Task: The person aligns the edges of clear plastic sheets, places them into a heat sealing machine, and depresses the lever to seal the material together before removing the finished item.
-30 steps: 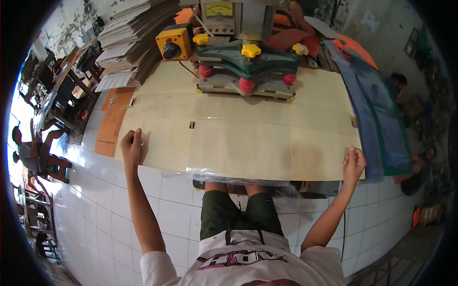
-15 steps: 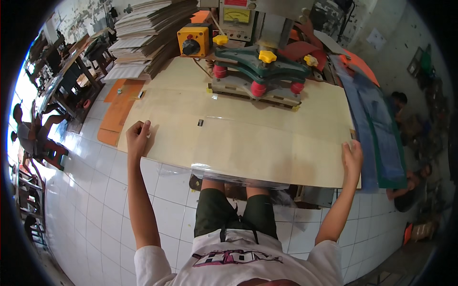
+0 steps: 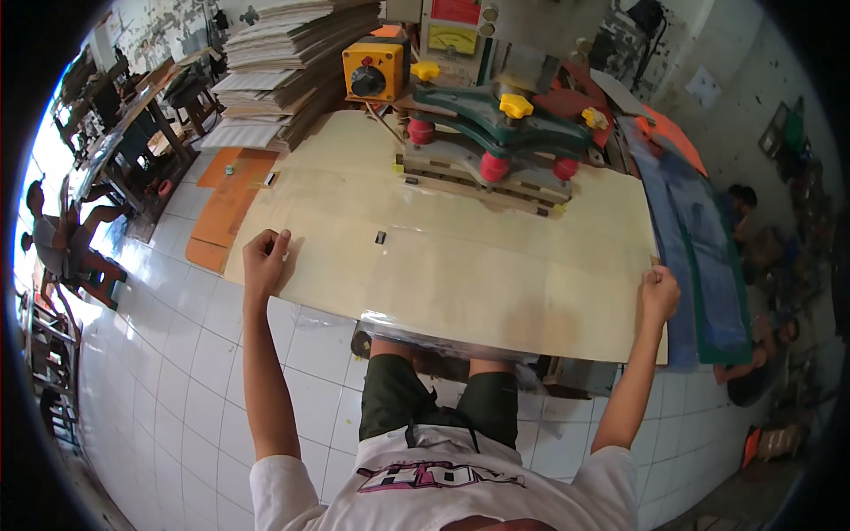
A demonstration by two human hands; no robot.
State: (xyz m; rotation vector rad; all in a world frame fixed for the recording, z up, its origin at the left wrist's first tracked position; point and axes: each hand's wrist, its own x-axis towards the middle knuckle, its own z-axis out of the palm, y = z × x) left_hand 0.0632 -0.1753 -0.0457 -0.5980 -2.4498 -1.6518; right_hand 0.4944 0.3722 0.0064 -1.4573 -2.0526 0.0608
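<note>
A large pale board [image 3: 345, 274] lies flat in front of me, with a clear plastic sheet [image 3: 460, 265] over its middle and hanging past the front edge. My left hand [image 3: 266, 258] is closed in a fist at the board's left end, thumb up; what it may hold is hidden. At the right edge my right hand [image 3: 660, 294] is closed too, its fingers curled, their contents hidden. A small dark mark [image 3: 381, 237] shows on the board left of centre. Over the far part stands a press head [image 3: 496, 128], green with red and yellow knobs, above a metal bar [image 3: 482, 181].
A yellow control box [image 3: 376, 75] with a black dial stands beside a tall stack of sheets [image 3: 283, 71]. Orange boards [image 3: 226, 203] lie at left, blue plastic sheets [image 3: 699, 257] at right. Other people sit at both sides, including one person [image 3: 66, 230] at far left.
My right hand's fingers have curled in more tightly. The left hand stays fisted at the left end. The whole view has shifted slightly, and the board's front edge appears a little nearer me.
</note>
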